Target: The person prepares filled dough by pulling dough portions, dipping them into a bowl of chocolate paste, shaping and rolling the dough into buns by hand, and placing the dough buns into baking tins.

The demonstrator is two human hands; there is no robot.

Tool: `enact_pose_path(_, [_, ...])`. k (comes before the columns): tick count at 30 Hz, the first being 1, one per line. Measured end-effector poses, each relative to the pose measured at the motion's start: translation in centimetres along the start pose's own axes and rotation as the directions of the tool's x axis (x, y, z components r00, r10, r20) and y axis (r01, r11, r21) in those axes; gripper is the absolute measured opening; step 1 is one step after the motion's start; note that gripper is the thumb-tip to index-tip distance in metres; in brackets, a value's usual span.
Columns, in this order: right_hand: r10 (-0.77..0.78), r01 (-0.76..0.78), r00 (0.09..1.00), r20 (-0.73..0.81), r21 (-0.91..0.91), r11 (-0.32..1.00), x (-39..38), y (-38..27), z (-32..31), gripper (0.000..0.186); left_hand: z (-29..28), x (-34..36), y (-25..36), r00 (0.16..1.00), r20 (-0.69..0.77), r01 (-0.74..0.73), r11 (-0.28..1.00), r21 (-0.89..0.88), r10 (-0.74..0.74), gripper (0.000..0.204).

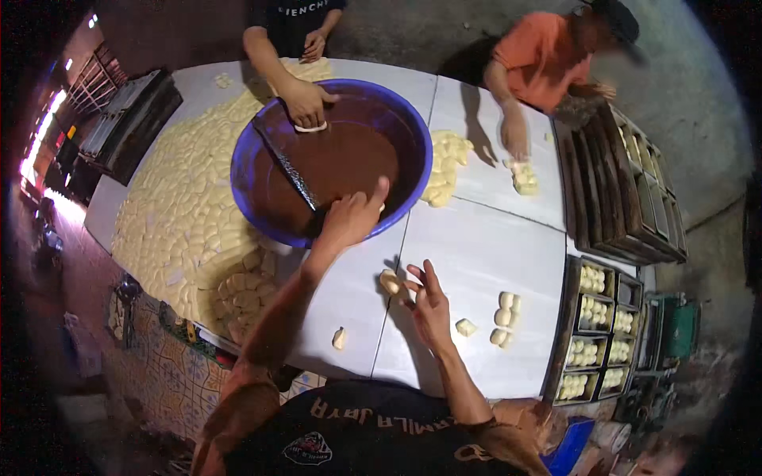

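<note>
My left hand (353, 218) reaches over the near rim of a purple tub (426, 163) holding a brown mass. Its thumb sticks out, and a pale edge of a dough piece (382, 208) shows beside the fingers, which are mostly hidden. Over the white table my right hand (427, 309) is open, fingers spread. Just left of its fingertips is a rounded dough piece (390, 282), apparently outside its grip. Farther right sit a single dough piece (466, 327) and a short double row of dough balls (503, 319). Another dough piece (340, 339) lies near the front edge.
Flattened dough pieces (178, 214) cover the table's left side. A dark scraper-like strip (286, 166) leans in the tub. Across the table, one person's hand (308, 101) presses dough there; another's hand (515, 135) handles dough. Filled baking tins (594, 333) and stacked tins (627, 186) stand right.
</note>
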State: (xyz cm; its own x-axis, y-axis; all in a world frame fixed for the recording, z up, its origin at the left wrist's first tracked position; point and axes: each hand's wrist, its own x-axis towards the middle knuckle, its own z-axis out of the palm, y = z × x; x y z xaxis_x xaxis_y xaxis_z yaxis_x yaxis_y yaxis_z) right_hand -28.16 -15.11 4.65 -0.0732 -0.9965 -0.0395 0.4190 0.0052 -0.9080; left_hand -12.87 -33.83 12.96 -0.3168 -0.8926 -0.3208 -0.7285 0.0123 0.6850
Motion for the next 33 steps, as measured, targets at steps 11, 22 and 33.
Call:
enact_pose_path(11, [-0.256, 0.119, 0.939, -0.231, -0.480, 0.869, -1.7, -0.9, 2.1, 0.029, 10.0, -12.7, -0.8, 0.997, 0.018, 0.045, 0.371, -0.928, -0.076, 0.048])
enact_pose_path(22, [-0.379, 0.311, 0.925, -0.004, -0.564, 0.765, -7.8, -4.3, -1.3, 0.017, 14.0, -15.9, -1.0, 0.931, 0.068, -0.155, 0.557, -0.816, 0.360, 0.024])
enact_pose_path(33, [0.060, -0.211, 0.911, -0.407, -0.337, 0.918, -16.3, -4.3, -5.4, 0.037, 21.4, -17.5, -0.6, 0.789, 0.173, -0.237, 0.553, -0.799, 0.589, 0.034])
